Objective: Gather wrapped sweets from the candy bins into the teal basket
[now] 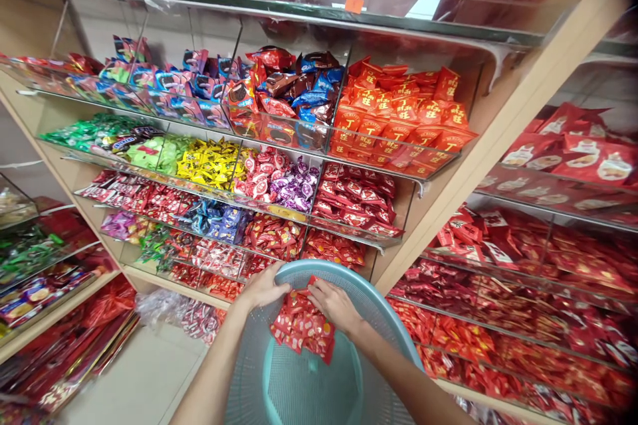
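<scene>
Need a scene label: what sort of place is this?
Probably a candy or snack shop: wrapped sweets largely sorted by kind, divided shelves full of packets, and a perforated teal basket alongside.

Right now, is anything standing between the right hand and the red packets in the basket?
Nothing visible: the right hand touches the red packets inside the basket. The left hand is at the rim, beside them, not between.
</scene>
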`<action>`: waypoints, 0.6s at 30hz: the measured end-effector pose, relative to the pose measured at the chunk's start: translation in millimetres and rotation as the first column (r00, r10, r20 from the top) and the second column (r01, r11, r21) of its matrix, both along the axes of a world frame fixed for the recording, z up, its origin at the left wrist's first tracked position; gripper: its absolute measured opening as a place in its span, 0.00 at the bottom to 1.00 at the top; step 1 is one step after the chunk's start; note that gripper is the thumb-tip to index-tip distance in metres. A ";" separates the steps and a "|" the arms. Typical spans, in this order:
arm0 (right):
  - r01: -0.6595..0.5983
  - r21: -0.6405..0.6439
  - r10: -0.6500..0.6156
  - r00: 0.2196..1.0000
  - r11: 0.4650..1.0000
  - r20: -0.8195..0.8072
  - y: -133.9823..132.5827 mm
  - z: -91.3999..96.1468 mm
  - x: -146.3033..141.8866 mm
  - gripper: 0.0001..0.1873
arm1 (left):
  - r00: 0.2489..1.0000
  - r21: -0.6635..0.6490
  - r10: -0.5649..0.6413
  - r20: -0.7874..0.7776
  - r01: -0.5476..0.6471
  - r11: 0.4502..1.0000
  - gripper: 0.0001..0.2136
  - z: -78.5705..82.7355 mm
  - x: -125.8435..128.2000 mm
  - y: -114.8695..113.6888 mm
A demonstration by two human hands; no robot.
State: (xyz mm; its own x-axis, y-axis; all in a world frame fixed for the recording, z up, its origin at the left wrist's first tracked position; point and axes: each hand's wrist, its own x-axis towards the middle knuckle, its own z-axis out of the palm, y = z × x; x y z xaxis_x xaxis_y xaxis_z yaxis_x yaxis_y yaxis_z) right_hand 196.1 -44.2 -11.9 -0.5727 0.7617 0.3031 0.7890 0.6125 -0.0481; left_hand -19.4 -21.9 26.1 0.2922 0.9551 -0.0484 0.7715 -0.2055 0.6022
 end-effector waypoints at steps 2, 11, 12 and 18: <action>-0.007 0.031 0.008 0.999 0.999 -0.032 0.5 -1.6 0.0 0.15 | 1.000 0.001 0.003 0.008 -0.003 1.000 0.24 -1.0 -0.5 0.5; 0.001 0.027 0.000 0.998 1.000 -0.063 -1.0 -7.5 2.3 0.13 | 1.000 -0.043 0.017 0.015 -0.016 0.999 0.25 4.5 1.6 -1.3; 0.030 0.024 -0.028 0.997 0.999 -0.078 -0.8 -5.3 5.7 0.13 | 1.000 -0.053 0.021 0.012 -0.021 0.998 0.25 5.5 1.7 -1.6; 0.160 -0.026 -0.160 0.987 0.987 -0.020 4.0 5.8 18.7 0.13 | 0.997 -0.050 0.003 -0.071 -0.007 0.999 0.29 8.5 3.2 -3.7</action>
State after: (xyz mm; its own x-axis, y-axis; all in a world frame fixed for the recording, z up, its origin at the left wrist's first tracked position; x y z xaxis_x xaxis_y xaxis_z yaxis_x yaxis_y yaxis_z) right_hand 214.8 -40.1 -6.1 -0.4361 0.8503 0.2946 0.8754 0.4768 -0.0802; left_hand -16.2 -25.6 34.6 0.2813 0.9525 -0.1170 0.8135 -0.1721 0.5555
